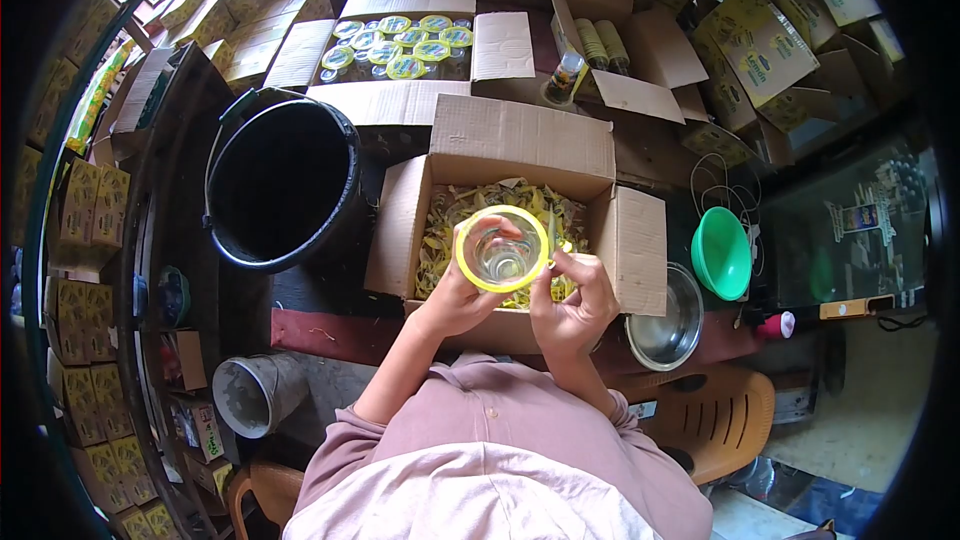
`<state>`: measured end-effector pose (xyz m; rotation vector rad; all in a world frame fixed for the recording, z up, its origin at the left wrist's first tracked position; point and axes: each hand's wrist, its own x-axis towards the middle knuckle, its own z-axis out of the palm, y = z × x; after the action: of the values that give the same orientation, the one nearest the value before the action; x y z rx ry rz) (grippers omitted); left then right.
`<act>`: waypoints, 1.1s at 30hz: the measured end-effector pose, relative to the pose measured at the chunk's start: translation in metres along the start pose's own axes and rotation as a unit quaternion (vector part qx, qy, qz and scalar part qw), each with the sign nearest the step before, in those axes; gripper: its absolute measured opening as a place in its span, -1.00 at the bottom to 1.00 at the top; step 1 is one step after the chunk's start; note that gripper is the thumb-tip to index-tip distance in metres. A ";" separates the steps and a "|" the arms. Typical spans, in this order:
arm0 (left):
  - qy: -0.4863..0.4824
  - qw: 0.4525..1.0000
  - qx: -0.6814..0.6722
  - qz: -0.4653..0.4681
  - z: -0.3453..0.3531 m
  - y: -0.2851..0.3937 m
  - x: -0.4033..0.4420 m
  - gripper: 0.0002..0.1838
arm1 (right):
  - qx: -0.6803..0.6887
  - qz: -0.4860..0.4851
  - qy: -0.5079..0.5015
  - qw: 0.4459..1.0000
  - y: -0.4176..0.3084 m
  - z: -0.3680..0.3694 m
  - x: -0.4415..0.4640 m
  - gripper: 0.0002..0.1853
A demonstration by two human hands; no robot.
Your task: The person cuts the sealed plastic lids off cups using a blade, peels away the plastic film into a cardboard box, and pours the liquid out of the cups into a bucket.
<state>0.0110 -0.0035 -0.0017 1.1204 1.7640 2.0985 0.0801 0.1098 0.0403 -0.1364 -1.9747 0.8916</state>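
My left hand is wrapped round the side of a clear plastic cup with a bright yellow rim, tilted so that its round end faces me. Close against the rim's right side, my right hand is closed in a pinch on a thin yellow strip; how far the strip is joined to the rim I cannot tell. Both hands are above an open cardboard box. Inside it lies a loose heap of yellow and clear plastic scraps, partly hidden by the cup and hands.
Behind stands an open carton of yellow-rimmed lidded cups; another carton holds stacked cups. A black bucket is left, a green bowl and metal bowl right. A grey bucket stands lower left.
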 end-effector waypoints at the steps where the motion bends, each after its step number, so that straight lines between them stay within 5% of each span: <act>1: -0.005 1.000 0.005 0.006 0.000 0.001 -0.001 -0.27 | 0.004 0.012 -0.002 1.000 0.002 -0.001 0.002 -0.74; 5: -0.007 1.000 0.017 0.008 -0.001 0.009 -0.001 -0.25 | 0.129 0.076 -0.004 0.989 0.008 -0.001 0.004 -0.74; 23: -0.008 1.000 0.021 0.016 -0.004 -0.003 0.000 -0.26 | 0.034 0.013 0.006 0.999 0.000 0.000 -0.001 -0.74; 33: 0.026 0.999 0.008 0.023 0.002 0.003 0.001 -0.21 | 0.118 0.097 0.000 0.988 0.003 -0.003 -0.006 -0.78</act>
<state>0.0127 -0.0024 0.0015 1.1302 1.7983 2.1624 0.0846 0.1113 0.0351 -0.1946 -1.8615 1.2445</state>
